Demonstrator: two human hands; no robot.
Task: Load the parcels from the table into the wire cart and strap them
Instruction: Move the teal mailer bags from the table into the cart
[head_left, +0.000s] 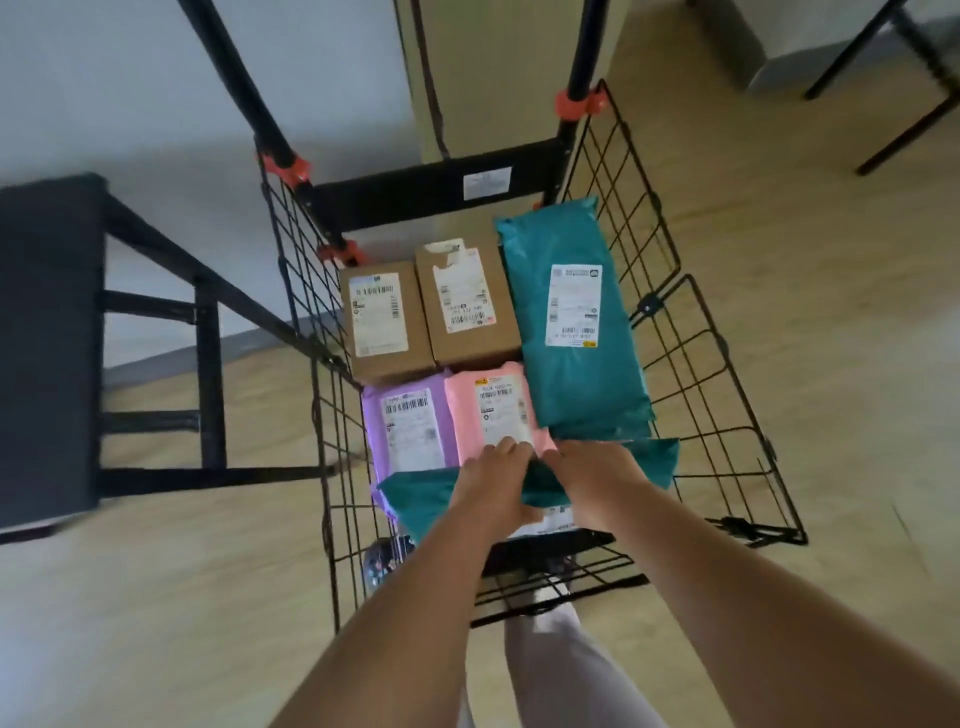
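The black wire cart (691, 364) holds several parcels. Two brown boxes (384, 317) (470, 306) lie at the back, with a long teal mailer (571, 322) on their right. A purple mailer (408, 426) and a pink mailer (498, 405) lie in front of the boxes. A second teal mailer (415, 499) lies crosswise at the near end. My left hand (493, 478) rests on it with its fingers touching the pink mailer's near edge. My right hand (592, 473) grips the crosswise teal mailer beside it.
A black table (47, 343) with a metal frame stands left of the cart. The cart's black handle posts with orange clamps (285, 166) rise at the back. Another table's legs (904, 78) show at the top right. Wooden floor surrounds the cart.
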